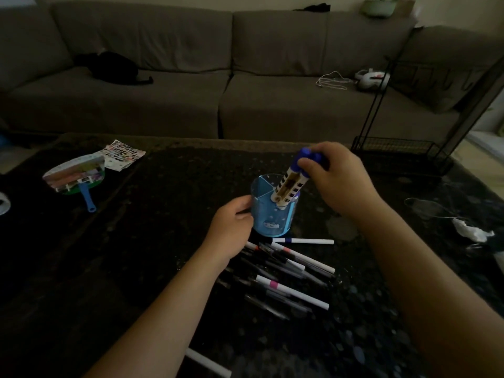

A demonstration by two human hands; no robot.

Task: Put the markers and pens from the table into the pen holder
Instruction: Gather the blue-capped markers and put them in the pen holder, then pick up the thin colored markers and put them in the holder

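Observation:
A blue translucent pen holder (272, 219) with inner dividers stands on the dark table (136, 255). My left hand (231, 222) grips its left side. My right hand (332, 178) holds two thick blue-capped markers (289, 184) by their caps, tilted, with their lower ends inside the holder. Several pens and white markers (289, 271) lie in a loose pile just in front of the holder. One white marker (302, 241) lies alone by the holder's base, and another white marker (208, 362) sits near the bottom edge.
A hand fan with a blue handle (79, 178) and a printed sheet (124, 154) lie at the table's left. Crumpled paper (473, 231) and a wire lie at the right. A black wire rack (403, 151) stands at back right, before a grey sofa (218, 77).

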